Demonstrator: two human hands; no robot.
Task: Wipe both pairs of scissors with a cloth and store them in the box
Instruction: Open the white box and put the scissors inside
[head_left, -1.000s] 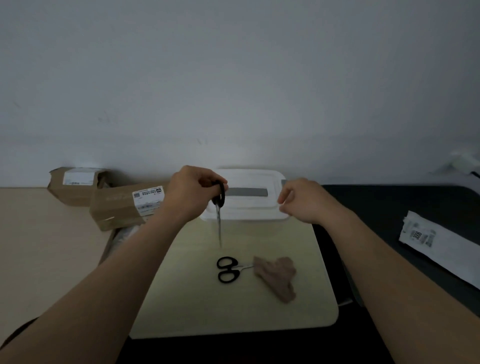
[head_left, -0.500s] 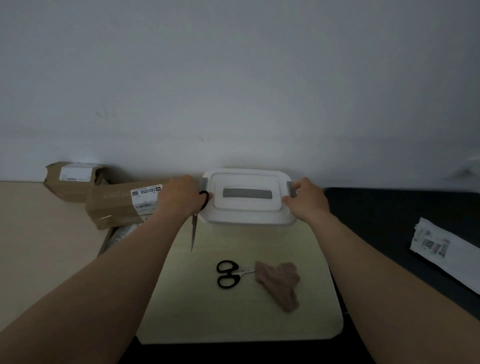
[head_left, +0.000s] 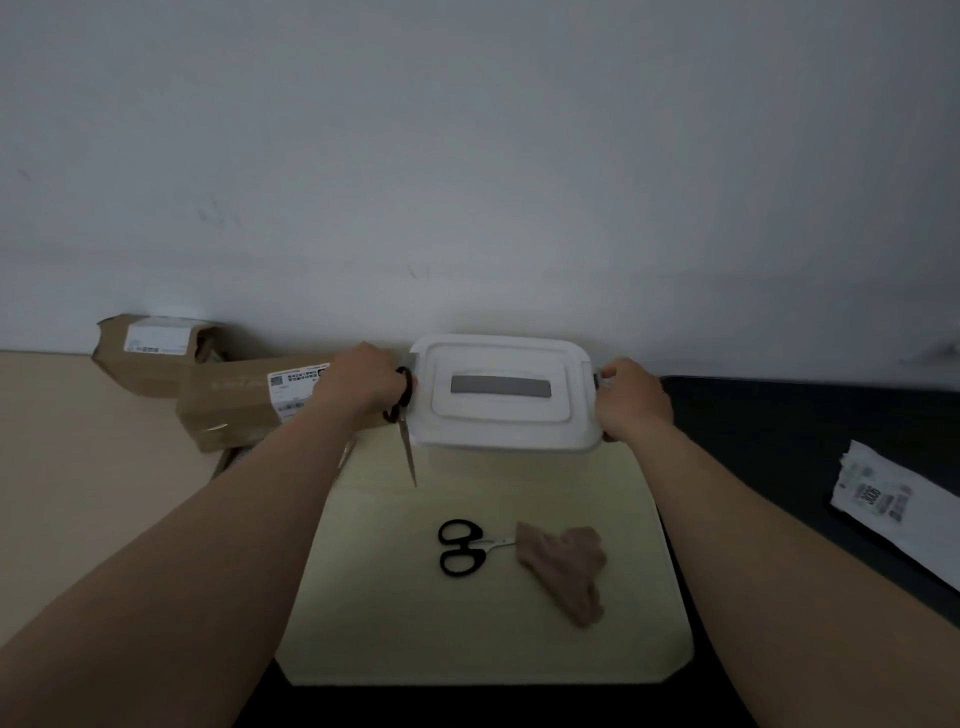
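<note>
Evidently the left hand (head_left: 363, 387) was curled round the black handles of the held scissors (head_left: 409, 457). Their closed blades hung down and toward the person, with the tip over the pale mat (head_left: 467, 639), just beside the near left corner of the box (head_left: 501, 415). That hand sat against the box's left end; whether any finger reached a latch there was hidden behind the knuckles. The right hand (head_left: 631, 400) gripped the opposite end, fingers curled at the grey latch (head_left: 596, 379).

The white lid (head_left: 498, 358) was still on, so the step in hand looked like opening the box to store this pair. The next move likely called for freeing both ends and lifting the lid away. That would be awkward on the left, where the fingers were already occupied and the blade point had to stay clear of the plastic.

The second scissors (head_left: 460, 545) lay on the mat nearer the person, well apart from both hands, handles to the left and blades tucked under the crumpled cloth (head_left: 566, 564). They probably still awaited wiping. Cardboard parcels (head_left: 234, 410) lay to the left of the box.
</note>
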